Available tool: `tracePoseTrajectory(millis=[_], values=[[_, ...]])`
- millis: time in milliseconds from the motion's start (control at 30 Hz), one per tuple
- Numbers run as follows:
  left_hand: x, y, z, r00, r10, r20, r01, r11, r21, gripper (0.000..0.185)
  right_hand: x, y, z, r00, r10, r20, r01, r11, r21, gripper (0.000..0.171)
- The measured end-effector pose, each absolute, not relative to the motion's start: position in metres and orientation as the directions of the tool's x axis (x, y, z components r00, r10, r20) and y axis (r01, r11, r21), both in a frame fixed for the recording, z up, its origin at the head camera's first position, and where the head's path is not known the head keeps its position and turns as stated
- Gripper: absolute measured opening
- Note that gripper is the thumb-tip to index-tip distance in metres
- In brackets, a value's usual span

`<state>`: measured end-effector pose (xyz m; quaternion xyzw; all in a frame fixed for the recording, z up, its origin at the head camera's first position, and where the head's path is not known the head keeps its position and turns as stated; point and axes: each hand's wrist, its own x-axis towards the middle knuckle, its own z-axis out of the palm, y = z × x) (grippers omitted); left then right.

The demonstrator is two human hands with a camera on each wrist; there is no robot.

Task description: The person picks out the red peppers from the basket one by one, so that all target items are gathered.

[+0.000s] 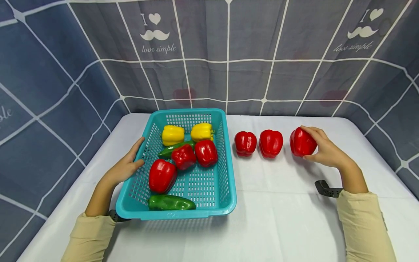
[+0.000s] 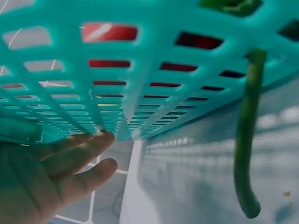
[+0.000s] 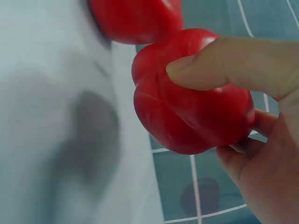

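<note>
Item: red pepper, at 3 o'clock of the bench, last in a row of three; my right hand curls thumb and fingers round it from its 3 o'clock side. My left hand lies flat, fingers straight, against the teal basket wall at 9 o'clock, well apart.

The red pepper in the right hand's grip is smooth and glossy, with a waxy sheen that looks like moulded plastic, though that is hard to confirm. The teal basket is perforated plastic with a slight shine. A white cloth, matt and faintly creased, covers the worktop. The backdrop is soft printed fabric.
</note>
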<state>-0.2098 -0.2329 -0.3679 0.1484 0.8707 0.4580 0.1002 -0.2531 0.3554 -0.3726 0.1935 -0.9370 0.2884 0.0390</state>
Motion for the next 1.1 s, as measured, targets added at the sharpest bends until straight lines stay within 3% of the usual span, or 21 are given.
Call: tracePoseTrajectory(millis=[533,1100], values=[[-0.208,-0.233,-0.368,-0.936,0.35,-0.037,0.166,0.53,0.832,0.075,-0.261,0.355,-0.381,-0.948,-0.317,-0.012,-0.262,0.802,-0.537,0.095],[-0.208,-0.232,-0.366,-0.936,0.349,-0.042,0.159,0.526,0.835,0.075,-0.264,0.354,-0.389,-0.944,-0.328,-0.029,-0.252,0.777,-0.577,0.092]])
